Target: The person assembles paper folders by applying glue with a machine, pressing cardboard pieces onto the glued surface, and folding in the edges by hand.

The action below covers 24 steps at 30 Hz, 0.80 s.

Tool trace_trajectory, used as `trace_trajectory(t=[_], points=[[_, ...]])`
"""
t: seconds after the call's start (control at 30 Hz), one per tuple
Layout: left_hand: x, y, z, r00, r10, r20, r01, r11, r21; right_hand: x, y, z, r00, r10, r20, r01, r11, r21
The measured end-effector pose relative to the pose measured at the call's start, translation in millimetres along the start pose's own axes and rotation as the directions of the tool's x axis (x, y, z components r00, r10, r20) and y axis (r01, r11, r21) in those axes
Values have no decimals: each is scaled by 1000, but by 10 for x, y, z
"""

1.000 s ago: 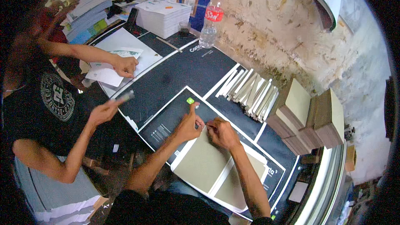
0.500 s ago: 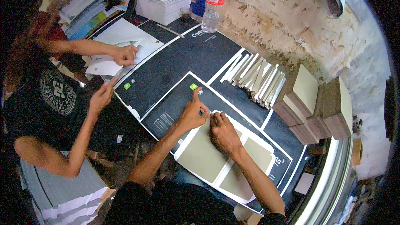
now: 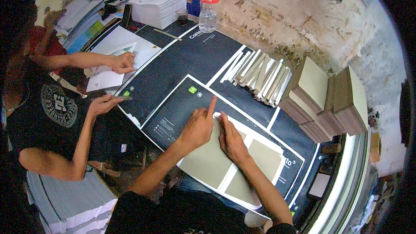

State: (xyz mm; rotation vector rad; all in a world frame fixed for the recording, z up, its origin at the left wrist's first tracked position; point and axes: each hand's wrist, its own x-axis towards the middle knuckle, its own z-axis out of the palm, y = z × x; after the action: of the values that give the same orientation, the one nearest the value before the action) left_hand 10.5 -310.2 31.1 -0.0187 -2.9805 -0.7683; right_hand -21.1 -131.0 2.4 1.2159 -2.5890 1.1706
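Observation:
A book-cover blank lies in front of me: grey boards on a white sheet whose edges show around them. My left hand rests at the sheet's far-left corner, its index finger stretched out past the edge and the other fingers bent. Against the far edge, my right hand stands on its side over the boards, fingers straight and close together. The two hands almost meet at that corner. No tool shows in either hand. The undersides of both hands are hidden.
Paper strips lie beyond the blank, with stacked grey boards to their right. A water bottle and a paper stack stand at the back. At left, a co-worker's hand rests on printed sheets; their other hand holds something thin.
My right hand's curled fingers have straightened against the far edge. My left hand stays at the corner, index finger out. The co-worker's nearer hand has turned. The whole view has shifted slightly.

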Motion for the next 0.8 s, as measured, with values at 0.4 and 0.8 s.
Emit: trace_trajectory(t=[0.4, 0.8], points=[[-556, -58, -23, 988, 150, -36, -150, 989, 20, 222, -22, 57, 989, -134, -60, 135, 991, 12], [-479, -88, -32, 992, 123, -5, -123, 992, 9, 180, -66, 107, 993, -33, 117, 71, 939, -338]])
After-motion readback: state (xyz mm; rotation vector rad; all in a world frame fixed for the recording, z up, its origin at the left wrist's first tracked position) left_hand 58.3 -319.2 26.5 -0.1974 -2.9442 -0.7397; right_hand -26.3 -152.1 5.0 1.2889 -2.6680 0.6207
